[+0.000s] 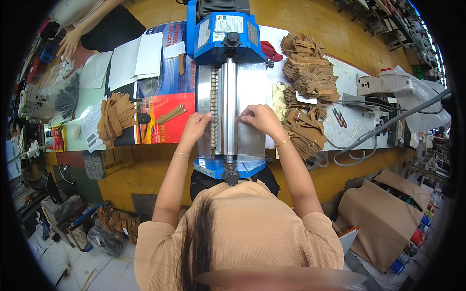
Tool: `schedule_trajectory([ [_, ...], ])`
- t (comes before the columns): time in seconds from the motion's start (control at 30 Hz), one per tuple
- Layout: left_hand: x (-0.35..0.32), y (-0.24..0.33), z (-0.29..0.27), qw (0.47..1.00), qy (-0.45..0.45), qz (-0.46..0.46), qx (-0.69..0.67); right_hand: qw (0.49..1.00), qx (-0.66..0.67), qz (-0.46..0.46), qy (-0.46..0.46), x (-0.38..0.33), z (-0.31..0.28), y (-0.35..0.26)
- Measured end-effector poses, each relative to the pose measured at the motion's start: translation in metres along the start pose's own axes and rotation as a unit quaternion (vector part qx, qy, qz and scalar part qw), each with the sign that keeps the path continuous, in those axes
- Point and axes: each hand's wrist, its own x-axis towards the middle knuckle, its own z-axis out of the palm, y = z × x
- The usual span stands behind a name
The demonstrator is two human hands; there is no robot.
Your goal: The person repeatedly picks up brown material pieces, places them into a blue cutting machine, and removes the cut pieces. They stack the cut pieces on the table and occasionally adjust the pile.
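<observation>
A blue machine [228, 43] with a long shiny metal roller [229, 106] stands right in front of me. To the left of the roller runs a row of small metal rings [213, 97]. My left hand [198, 125] is at the machine's left metal plate, fingers pinched together beside the rings. On the other side, my right hand [262, 119] is over the right metal plate [251, 145], its fingertips pinched close to the roller. Whatever either pinch holds is too small or hidden to make out.
Bundles of brown strips [310, 77] lie right of the machine, near red-handled snips [340, 118]. Another strip bundle [116, 116] and loose strips [172, 113] lie left, by white sheets [136, 60]. A grey cable [388, 127] crosses the right side. Another person's hand [69, 43] shows far left.
</observation>
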Motion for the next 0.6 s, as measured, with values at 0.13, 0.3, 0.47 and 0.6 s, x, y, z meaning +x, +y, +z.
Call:
schedule_trajectory([
  [0.13, 0.000, 0.006, 0.003, 0.999, -0.015, -0.024, -0.021, 0.998, 0.039, 0.031, 0.033, -0.014, -0.010, 0.009],
  [0.3, -0.004, 0.015, -0.006, 0.981, -0.039, -0.130, -0.136, 0.978, 0.125, 0.137, 0.097, -0.049, -0.029, 0.043],
  [0.47, -0.010, 0.013, -0.018, 0.967, -0.047, -0.139, -0.209, 0.954, 0.006, 0.197, 0.225, -0.096, -0.035, 0.105],
  [0.6, -0.010, 0.005, -0.033, 0.968, -0.016, -0.132, -0.214, 0.930, -0.064, 0.253, 0.260, -0.125, -0.022, 0.152],
])
